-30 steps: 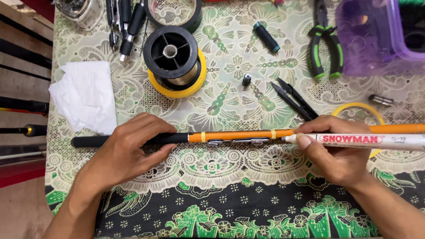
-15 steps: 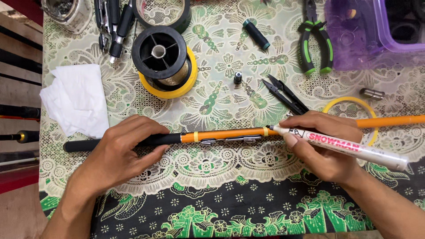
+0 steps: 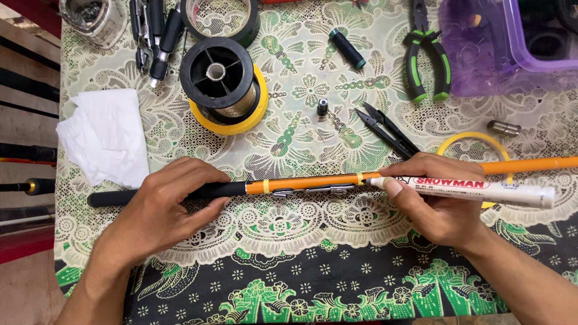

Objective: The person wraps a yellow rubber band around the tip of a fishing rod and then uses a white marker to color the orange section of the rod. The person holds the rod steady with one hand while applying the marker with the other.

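Note:
An orange rod (image 3: 313, 181) with a black foam handle lies across the patterned tablecloth, with a metal guide foot lying along its underside and yellow tape bands near each end of that foot. My left hand (image 3: 162, 207) presses down on the black handle. My right hand (image 3: 439, 204) holds a white marker pen (image 3: 475, 191) almost level, its tip touching the rod beside the right yellow band.
A black spool on a yellow tape roll (image 3: 226, 87), small black snips (image 3: 385, 129), green-handled pliers (image 3: 426, 54), a dark thread bobbin (image 3: 347, 48), white tissue (image 3: 105, 135), a yellow ring (image 3: 475, 147) and a purple plastic box (image 3: 512, 45) lie behind the rod.
The marker has swung from slanting down-right to nearly level, with its tip still at the right yellow band. My left hand keeps its hold on the handle.

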